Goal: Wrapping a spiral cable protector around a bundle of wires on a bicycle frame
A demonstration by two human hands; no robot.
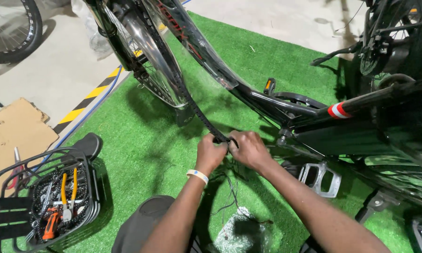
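At the far left, a black wire basket [42, 201] is sitting on the green turf mat [140, 136], holding yellow-handled pliers [68, 193], an orange-handled tool [50, 224] and a coil of chain. A piece of cardboard [14, 133] is lying on the concrete floor beside it, near a yellow-and-black striped strip [91, 96].

Moving right, a bicycle wheel with a shiny mudguard [154, 61] is standing on the mat, and a black strap [192, 105] is running down from it toward the hands.

The left hand [211, 153], wearing a white wristband [198, 175], is pinching the lower end of the strap, its grip closed tightly around it. The right hand [249, 149] is touching the left, its grip also clamped on the same end of the strap. The strap end is sitting between both hands, just above the mat and in front of the bicycle frame [286, 110].

Below the hands, thin black wires [230, 192] are trailing toward a crumpled clear bag [239, 234].

Farther right, a grey pedal [320, 178] is sticking out near the right forearm, and a red-and-white band [337, 110] is wrapping a frame tube.
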